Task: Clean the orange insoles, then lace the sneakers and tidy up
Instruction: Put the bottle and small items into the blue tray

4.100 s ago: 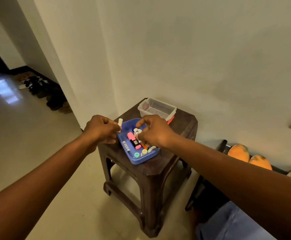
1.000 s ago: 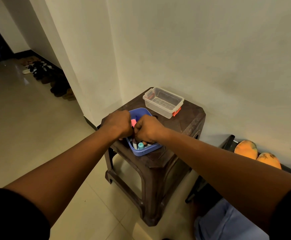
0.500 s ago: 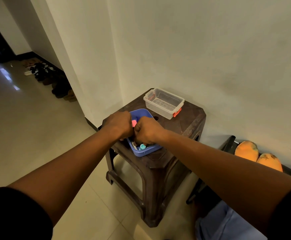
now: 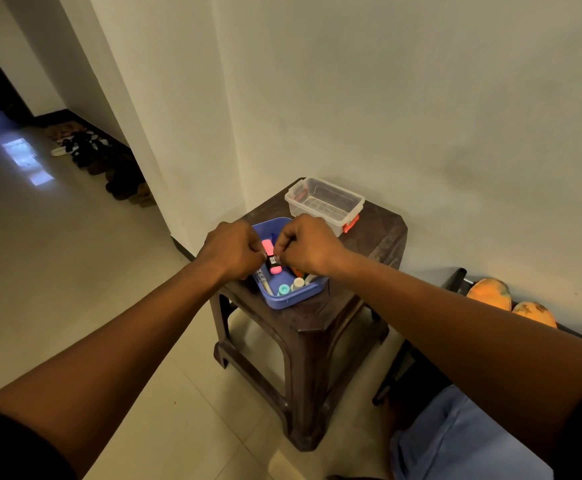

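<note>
Two orange insoles [image 4: 489,293] [image 4: 534,313] lie on a dark rack [image 4: 457,277] at the right, by the wall. No sneakers or laces are in view. My left hand [image 4: 234,249] and my right hand [image 4: 308,245] hover close together over a blue tray [image 4: 296,299] on a brown stool [image 4: 379,230]. Both have curled fingers, and their fingertips meet just above a pink highlighter [image 4: 271,256] lying in the tray. Whether they pinch anything is hidden.
The tray also holds a pen [image 4: 263,280] and small capped tubes [image 4: 291,286]. A clear plastic box [image 4: 324,202] with an orange latch stands behind it on the stool. Shoes [image 4: 85,150] line the wall in the corridor at the left. Blue fabric [image 4: 455,441] lies at the bottom right.
Four seconds ago my left hand held a small white item beside the tray. Both hands then closed together over the tray; now they have parted slightly, uncovering the pink highlighter.
</note>
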